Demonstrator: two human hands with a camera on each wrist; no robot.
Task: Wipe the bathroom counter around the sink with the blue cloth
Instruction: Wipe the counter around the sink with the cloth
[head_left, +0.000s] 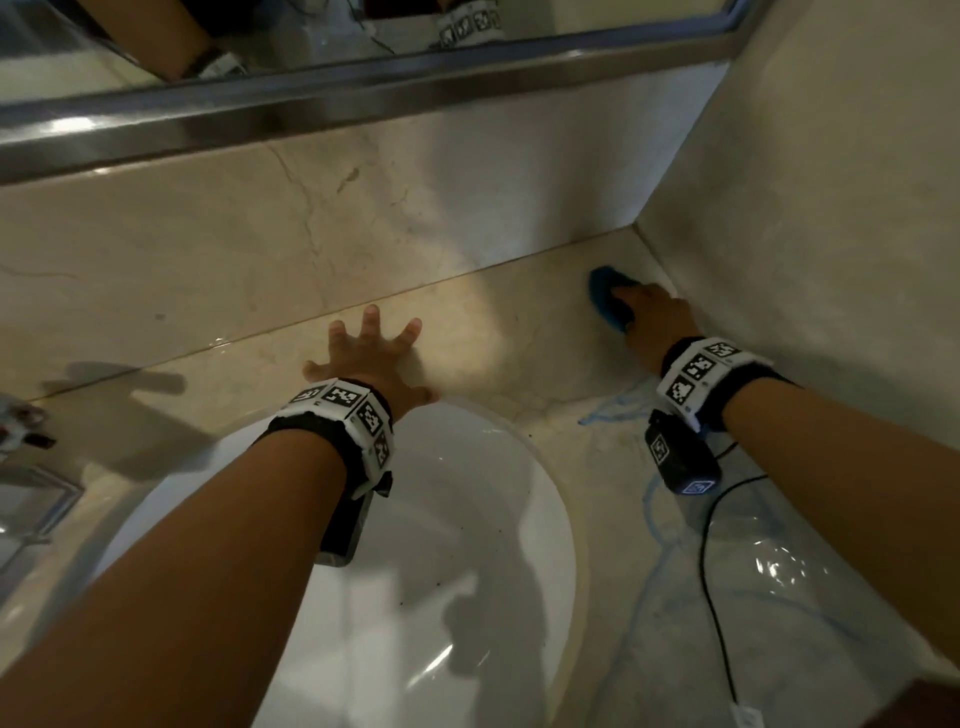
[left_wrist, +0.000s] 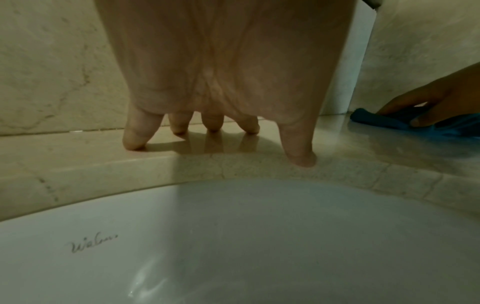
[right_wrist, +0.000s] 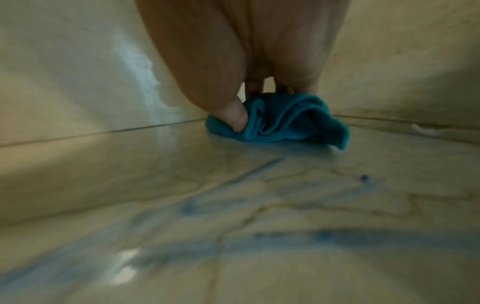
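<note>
Blue streaks remain on the tabletop (head_left: 519, 322) at the sink's (head_left: 441, 519) 3 o'clock, so wiping looks partly done; left hand (head_left: 371, 358) splayed, bracing at 12, right hand (head_left: 654, 325) clutching the cloth (head_left: 602, 299) at 2.

Both forearms bare, no sleeves. Each wrist: black band (head_left: 727, 387) w/ white blocks bearing b/w square markers (head_left: 340, 397). Black camera box (head_left: 680, 457) under right wrist, blue-lit marker; thin black cable (head_left: 711, 561) trailing.
</note>
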